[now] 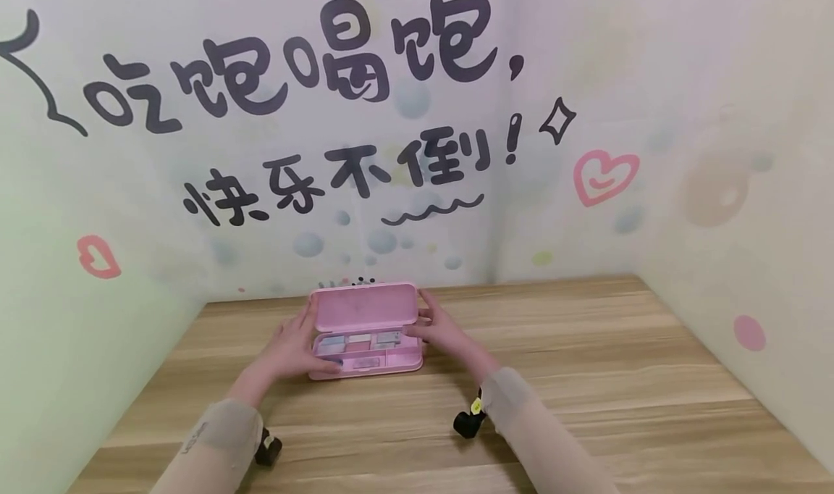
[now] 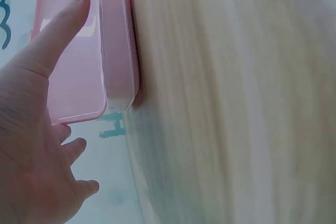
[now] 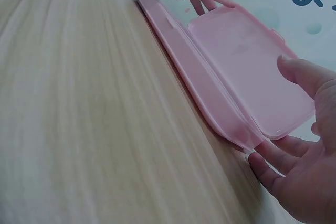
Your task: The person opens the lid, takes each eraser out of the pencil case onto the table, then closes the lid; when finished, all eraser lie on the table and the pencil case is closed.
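"Where do we have the pink case (image 1: 374,371)?"

"On the worktop (image 1: 547,385), between our left hand (image 1: 292,348) and right hand (image 1: 444,330), its long axis running from one to the other, lid (image 1: 365,307) raised"

"Is either hand nearer?"

"Neither clearly; each sits at its own end, fingers spread wide, though we cannot tell how firmly they touch"

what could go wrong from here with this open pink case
The raised lid might swing down onto the right hand, whose thumb is in front of it. If the case gets tipped, the small items could slide out, since the lid is open.
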A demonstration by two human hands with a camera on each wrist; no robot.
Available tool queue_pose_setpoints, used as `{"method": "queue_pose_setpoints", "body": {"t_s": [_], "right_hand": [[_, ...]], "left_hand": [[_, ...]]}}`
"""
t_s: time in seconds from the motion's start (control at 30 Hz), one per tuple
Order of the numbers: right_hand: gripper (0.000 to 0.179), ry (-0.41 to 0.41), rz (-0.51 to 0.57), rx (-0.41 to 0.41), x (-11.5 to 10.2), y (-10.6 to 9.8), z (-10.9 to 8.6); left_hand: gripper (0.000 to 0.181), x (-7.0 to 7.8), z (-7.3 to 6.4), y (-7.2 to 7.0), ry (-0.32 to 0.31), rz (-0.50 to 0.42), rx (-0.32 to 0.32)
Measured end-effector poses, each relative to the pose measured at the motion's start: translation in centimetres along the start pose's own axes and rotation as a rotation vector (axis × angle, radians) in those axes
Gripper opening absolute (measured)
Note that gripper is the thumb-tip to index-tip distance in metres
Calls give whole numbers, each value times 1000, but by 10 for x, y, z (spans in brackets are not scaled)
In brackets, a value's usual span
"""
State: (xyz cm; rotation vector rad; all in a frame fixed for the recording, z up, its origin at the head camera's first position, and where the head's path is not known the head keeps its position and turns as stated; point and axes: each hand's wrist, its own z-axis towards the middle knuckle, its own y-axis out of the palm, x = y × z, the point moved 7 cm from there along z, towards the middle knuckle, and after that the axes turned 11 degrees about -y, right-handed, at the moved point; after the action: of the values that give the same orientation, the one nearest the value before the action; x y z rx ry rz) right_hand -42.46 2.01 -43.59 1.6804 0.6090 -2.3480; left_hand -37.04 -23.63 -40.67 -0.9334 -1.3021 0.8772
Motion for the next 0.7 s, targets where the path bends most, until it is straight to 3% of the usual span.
{"method": "queue_pose_setpoints", "body": {"t_s": [0.17,0.37,0.7], "right_hand": [[100,13,23,-27,3,2,-6],[113,-42,-24,-112,4,4,-10],[131,-106,-102,-261,4,10,-23]], "left_hand": [[136,2,-2,1,-7,-70,-22],[133,6,-3,5,7,-153,-54],[136,-2,-15,19,-17,-225,-195]]}}
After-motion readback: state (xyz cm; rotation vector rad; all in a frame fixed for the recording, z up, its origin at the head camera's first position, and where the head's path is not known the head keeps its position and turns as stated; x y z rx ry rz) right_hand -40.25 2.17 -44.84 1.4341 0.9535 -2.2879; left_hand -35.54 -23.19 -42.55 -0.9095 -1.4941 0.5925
